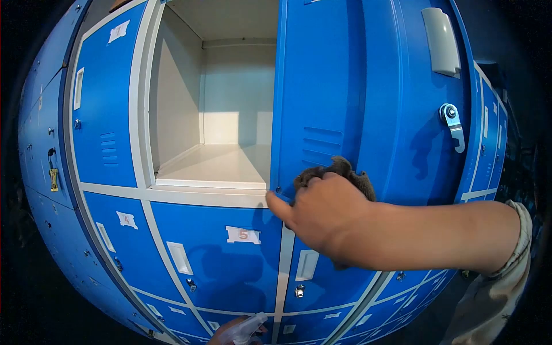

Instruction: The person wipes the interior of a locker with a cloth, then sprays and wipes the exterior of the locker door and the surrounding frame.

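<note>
My right hand (328,215) is closed around a dark brown-grey cloth (340,167), which bunches up above the knuckles. One finger points left toward the white frame's lip. The cloth is at the lower inside face of a blue locker door (328,75) that stands open. Low at the bottom edge, my left hand (219,334) grips a spray bottle (246,328) with a clear, whitish trigger head. The bottle's body is mostly cut off by the frame edge. Left of the door, the open locker compartment (236,86) shows bare cream walls and floor.
Shut blue lockers surround the open one, including a door with a label reading 5 (243,235). A metal lock latch (453,126) sticks out from the open door's right side. Keys with a yellow tag (54,179) hang at far left.
</note>
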Tool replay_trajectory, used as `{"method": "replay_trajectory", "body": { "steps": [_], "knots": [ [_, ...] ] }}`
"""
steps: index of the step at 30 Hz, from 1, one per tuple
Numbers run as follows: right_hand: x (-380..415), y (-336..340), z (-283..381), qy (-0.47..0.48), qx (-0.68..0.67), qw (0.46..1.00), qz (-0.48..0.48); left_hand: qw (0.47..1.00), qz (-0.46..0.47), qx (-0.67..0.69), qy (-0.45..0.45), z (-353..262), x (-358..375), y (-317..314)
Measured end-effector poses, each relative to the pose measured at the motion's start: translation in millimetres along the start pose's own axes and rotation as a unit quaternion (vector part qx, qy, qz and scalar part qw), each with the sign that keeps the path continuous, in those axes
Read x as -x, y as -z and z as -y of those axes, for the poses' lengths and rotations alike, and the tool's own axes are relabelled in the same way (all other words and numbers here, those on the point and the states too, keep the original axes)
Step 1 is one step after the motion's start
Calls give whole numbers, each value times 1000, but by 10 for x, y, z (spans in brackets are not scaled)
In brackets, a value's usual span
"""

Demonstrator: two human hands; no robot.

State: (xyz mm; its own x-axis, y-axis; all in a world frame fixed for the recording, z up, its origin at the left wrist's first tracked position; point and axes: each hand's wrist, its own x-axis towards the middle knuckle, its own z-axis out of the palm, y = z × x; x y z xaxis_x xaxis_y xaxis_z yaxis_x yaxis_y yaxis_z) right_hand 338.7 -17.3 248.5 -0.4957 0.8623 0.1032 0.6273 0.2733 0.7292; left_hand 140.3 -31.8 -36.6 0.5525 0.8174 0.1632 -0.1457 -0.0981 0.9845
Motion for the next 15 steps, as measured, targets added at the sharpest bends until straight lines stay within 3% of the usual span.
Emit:
{"method": "replay_trajectory", "body": {
  "steps": [2,4,7,10,13,14,15],
  "knots": [
    [128,-22,-32,-16,-20,999,-37,1000,2,-13,1,20,-5,9],
    [210,-15,35,23,50,979,-198,996,4,-84,-16,16,-52,48],
    [288,135,28,46,219,883,-413,999,1,-42,-24,-2,-66,41],
    [243,350,-199,-117,304,804,-498,991,-12,-121,-61,63,-93,69],
    [403,424,-453,-298,301,846,-322,998,0,-43,-52,66,-91,74],
    [418,316,-588,-340,331,835,-277,998,-9,-28,-47,83,-83,79],
    [447,234,-693,-317,297,854,-286,999,-17,-13,-42,108,-70,84]
  ]
}}
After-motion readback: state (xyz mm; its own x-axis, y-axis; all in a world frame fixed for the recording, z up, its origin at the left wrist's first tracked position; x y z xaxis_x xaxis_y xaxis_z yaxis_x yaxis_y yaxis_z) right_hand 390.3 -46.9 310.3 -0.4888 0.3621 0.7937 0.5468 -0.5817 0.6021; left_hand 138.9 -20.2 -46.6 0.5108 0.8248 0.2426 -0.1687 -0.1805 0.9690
